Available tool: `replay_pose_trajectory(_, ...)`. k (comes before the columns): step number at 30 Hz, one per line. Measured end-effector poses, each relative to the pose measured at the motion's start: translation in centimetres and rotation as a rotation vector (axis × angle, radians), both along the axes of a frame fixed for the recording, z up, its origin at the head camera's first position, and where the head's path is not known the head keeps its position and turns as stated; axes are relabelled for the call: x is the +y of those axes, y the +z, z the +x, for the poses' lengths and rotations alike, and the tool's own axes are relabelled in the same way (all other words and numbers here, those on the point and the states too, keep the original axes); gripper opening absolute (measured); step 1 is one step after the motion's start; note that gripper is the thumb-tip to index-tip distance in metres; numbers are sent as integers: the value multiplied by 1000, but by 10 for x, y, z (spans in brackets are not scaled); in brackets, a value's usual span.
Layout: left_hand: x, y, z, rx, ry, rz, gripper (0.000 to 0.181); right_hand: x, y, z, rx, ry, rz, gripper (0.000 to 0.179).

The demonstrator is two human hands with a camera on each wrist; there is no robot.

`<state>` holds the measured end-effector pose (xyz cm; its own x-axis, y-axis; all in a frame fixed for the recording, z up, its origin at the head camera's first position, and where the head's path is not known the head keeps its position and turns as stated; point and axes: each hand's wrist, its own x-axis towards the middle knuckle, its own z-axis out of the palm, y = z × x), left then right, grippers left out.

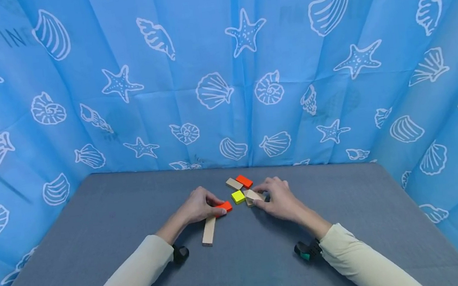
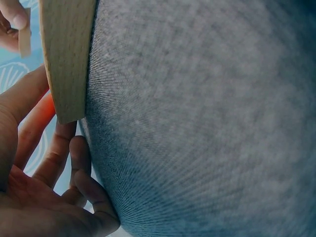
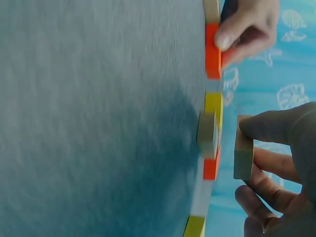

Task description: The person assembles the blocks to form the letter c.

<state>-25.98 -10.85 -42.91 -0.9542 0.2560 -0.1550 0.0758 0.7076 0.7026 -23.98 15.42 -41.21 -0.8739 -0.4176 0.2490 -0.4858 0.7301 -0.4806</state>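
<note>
My left hand (image 1: pixel 199 206) grips an orange block (image 1: pixel 224 206) lying on the table, with the thumb on its near side. Against that block's left end lies a long wooden block (image 1: pixel 209 232), which looms large as a wooden block (image 2: pixel 69 59) in the left wrist view. Between thumb and fingers, my right hand (image 1: pixel 278 198) pinches a wooden block (image 3: pixel 244 148), lifted off the table. Beneath it another wooden block (image 3: pixel 207 134) rests on the table. A yellow block (image 1: pixel 238 197) sits between the two hands.
Behind the yellow block, a wooden block (image 1: pixel 234 184) and an orange block (image 1: pixel 244 181) lie side by side. Another yellow block (image 3: pixel 194 227) shows at the bottom of the right wrist view. A blue shell-patterned curtain (image 1: pixel 221 69) borders the grey table (image 1: pixel 242 272).
</note>
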Motion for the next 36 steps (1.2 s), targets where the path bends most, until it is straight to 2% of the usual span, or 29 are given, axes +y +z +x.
replay_pose_trajectory(7,0,0,-2,-6,-11,9,26,-11,-3,11,-103,125,9,31)
replay_pose_trajectory(12,0,0,-2,2,-8,-2,26,-20,-8,15,-130,181,58,27)
replay_pose_trajectory(21,-1,-1,-2,13,-13,6,25,-28,-16,3,-122,181,62,28)
replay_pose_trajectory(36,0,0,-1,-11,-8,9,24,-28,-14,-17,-152,168,52,31)
